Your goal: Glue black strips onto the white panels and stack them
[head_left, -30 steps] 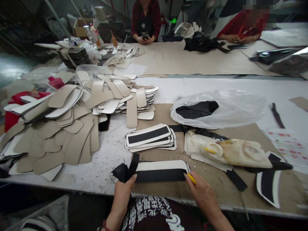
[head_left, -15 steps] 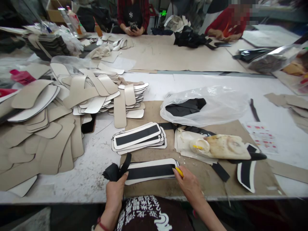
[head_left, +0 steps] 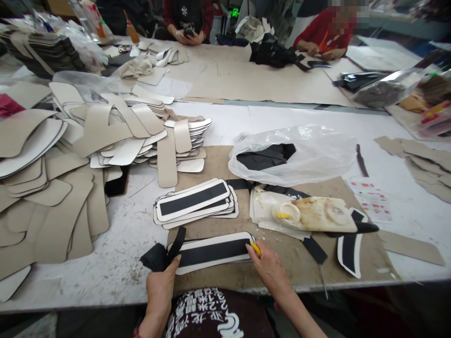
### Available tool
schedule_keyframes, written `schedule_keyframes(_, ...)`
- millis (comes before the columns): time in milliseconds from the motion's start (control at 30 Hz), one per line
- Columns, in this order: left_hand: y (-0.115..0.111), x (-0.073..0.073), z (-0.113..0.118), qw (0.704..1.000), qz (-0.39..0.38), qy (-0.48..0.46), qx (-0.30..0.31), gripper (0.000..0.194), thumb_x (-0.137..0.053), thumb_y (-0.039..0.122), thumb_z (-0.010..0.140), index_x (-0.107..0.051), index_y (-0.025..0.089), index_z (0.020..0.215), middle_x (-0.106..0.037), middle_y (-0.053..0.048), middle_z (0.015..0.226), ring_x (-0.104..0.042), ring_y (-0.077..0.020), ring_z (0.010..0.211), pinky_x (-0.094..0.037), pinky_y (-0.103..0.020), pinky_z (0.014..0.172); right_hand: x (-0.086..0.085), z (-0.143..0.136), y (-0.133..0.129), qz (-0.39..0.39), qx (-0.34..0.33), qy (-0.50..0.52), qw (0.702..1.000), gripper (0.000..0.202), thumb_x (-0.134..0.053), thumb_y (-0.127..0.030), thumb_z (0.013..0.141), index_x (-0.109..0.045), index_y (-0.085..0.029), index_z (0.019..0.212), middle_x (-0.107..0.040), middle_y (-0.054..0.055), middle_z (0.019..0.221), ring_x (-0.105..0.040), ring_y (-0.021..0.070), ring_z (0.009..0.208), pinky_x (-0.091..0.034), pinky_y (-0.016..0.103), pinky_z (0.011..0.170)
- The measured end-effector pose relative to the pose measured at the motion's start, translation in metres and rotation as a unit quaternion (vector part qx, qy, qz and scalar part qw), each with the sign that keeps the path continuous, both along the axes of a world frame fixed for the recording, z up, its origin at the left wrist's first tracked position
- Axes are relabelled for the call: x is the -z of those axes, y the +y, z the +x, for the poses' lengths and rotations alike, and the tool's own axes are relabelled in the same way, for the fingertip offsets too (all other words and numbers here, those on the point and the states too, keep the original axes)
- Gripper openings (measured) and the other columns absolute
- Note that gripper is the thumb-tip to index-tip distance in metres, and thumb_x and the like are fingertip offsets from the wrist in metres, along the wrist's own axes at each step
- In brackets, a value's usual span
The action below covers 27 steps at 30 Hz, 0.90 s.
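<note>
A white, round-cornered panel (head_left: pixel 225 263) lies in front of me with a black strip (head_left: pixel 214 252) along its middle. At its left end, my left hand (head_left: pixel 160 287) is closed on the strip, thumb or finger pressing it down. A bunched length of black strip (head_left: pixel 155 257) sticks out beyond that hand. My right hand (head_left: pixel 269 270) is closed around a small yellow tool (head_left: pixel 255 248), mostly hidden, with fingertips at the strip's right end. Behind lies a stack of similar panels (head_left: pixel 193 201) with black strips.
Beige cut pieces (head_left: pixel 63 220) pile up on the left. A clear plastic bag (head_left: pixel 317 159) with black material lies ahead. To the right are a stained whitish block (head_left: pixel 324 213), a round glue-smeared lid (head_left: pixel 287 212) and a curved panel (head_left: pixel 349 256). Two people work across the table.
My view has turned slightly right, so the scene sits farther left. Both hands stay at the ends of the strip, with little visible movement against the panel.
</note>
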<state>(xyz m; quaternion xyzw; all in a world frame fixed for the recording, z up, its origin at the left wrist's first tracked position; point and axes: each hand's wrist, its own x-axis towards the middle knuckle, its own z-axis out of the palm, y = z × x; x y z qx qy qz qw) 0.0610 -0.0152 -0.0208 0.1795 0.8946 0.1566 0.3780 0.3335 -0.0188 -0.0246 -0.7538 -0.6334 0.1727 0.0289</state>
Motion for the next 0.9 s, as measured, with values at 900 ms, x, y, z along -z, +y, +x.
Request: schedule_keyframes(900,-0.0023,0.0038,0.0052,0.999,0.029,-0.014,-0.034,0.045,-0.07,0.045,0.049,-0.066,0.007,0.073,-0.069,-0.015,0.075,-0.063,-0.0275,0.074,-0.049,-0.035,0.064,0.0071,0.004,0.01,-0.038,-0.011,0.0,0.999,0.023,-0.041,-0.039,0.084,-0.049,-0.022,0.07,-0.063,0.003,0.061,-0.06,0.0197,0.056,-0.032,0.027,0.05)
